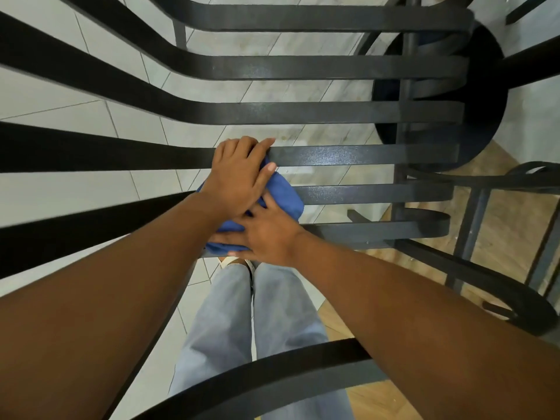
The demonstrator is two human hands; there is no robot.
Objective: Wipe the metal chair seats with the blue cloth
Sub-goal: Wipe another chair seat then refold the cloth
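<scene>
1. Both hands on the blue cloth (pixel 285 195): my left hand (pixel 239 177) lies over it, fingers curled onto a slat; my right hand (pixel 266 234) presses it flat, fingers spread.
2. Cloth: bunched across the slats of the metal chair seat (pixel 363 156).
3. Below the seat: jeans (pixel 242 328), tiled floor (pixel 45 95).

No readable text, labels, brands, numbers or signs anywhere in the head view. Nothing printed on the blue cloth (pixel 285 195), the black metal chair slats (pixel 348 112), the jeans (pixel 251 322) or the floor tiles (pixel 60 189).
</scene>
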